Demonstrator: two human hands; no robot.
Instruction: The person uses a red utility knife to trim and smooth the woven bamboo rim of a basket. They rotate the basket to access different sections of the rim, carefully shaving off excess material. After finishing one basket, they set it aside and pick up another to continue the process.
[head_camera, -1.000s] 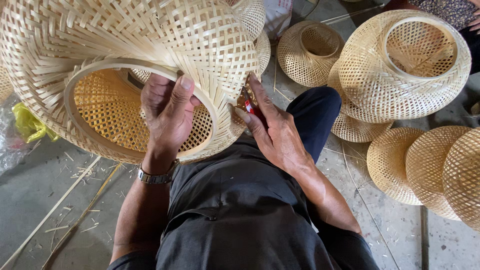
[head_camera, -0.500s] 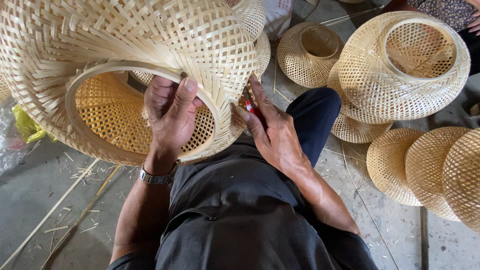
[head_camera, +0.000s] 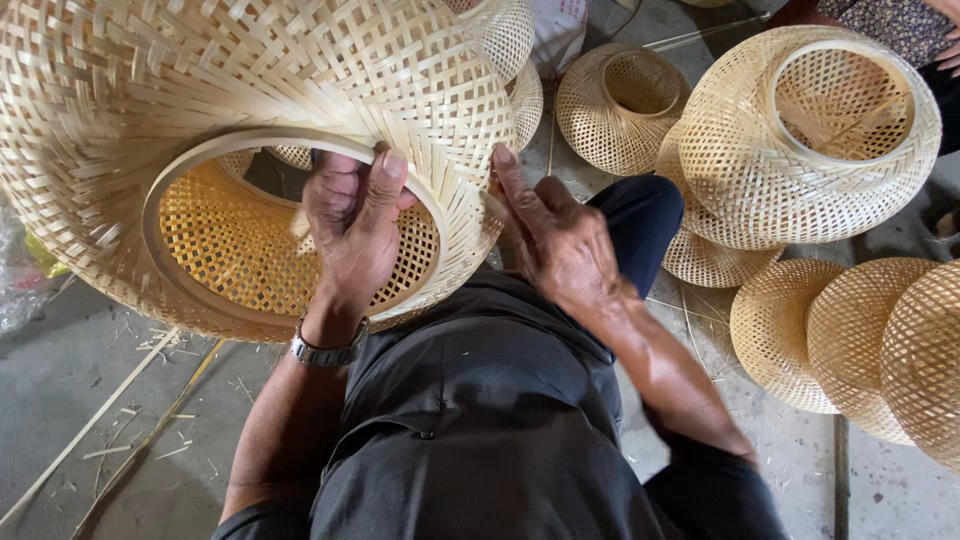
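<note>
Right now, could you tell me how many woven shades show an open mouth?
3: the big shade the left hand grips, a small shade top centre, a large shade top right. Others may hide theirs.

Left hand (head_camera: 352, 225) curled in a grip, thumb up; right hand (head_camera: 560, 240) flat, forefinger extended.

A: Exposure ok? Any glare?

B: Soft, even daylight, bright enough. No hard glare. The big woven bamboo shade (head_camera: 250, 130) is lit pale on its outer weave, warmer orange inside.

A: Shadows?

B: Faint, diffuse on the concrete floor (head_camera: 120, 440). Dark trousers (head_camera: 480, 420) lose detail.

A: Sharpness?

B: Centre sharp. Slight wide-angle stretch at the edges, right-edge baskets (head_camera: 900, 350) a bit soft.
</note>
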